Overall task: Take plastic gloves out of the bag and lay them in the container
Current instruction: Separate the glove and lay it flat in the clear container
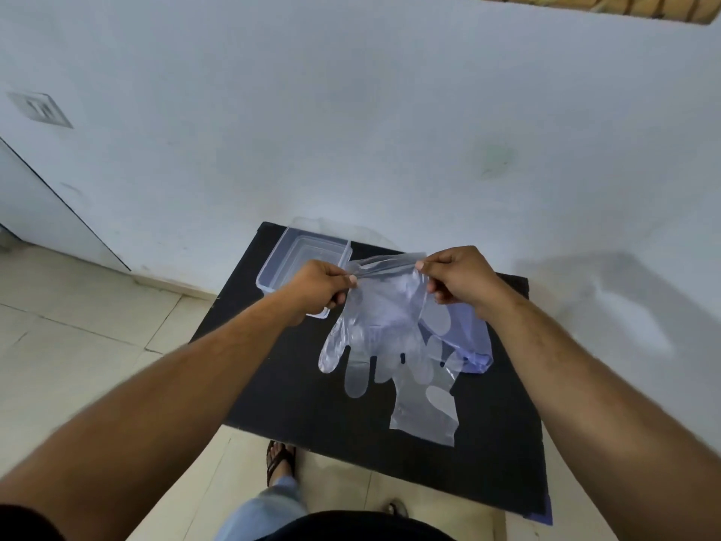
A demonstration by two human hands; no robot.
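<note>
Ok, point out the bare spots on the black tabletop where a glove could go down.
Bare: the near-left of the black tabletop, between the container and the near edge; also the near-right strip past the flat glove. Crowded: the centre, where both hands, left hand and right hand, hold a glove.

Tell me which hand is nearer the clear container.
Left. The left hand overlaps the container's near right corner in view, pinching the glove's cuff. The right hand pinches the other side, farther right.

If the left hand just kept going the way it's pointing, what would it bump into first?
Probably the right hand: the left hand points across the clear plastic glove cuff that both pinch. Depth is hard to judge here.
</note>
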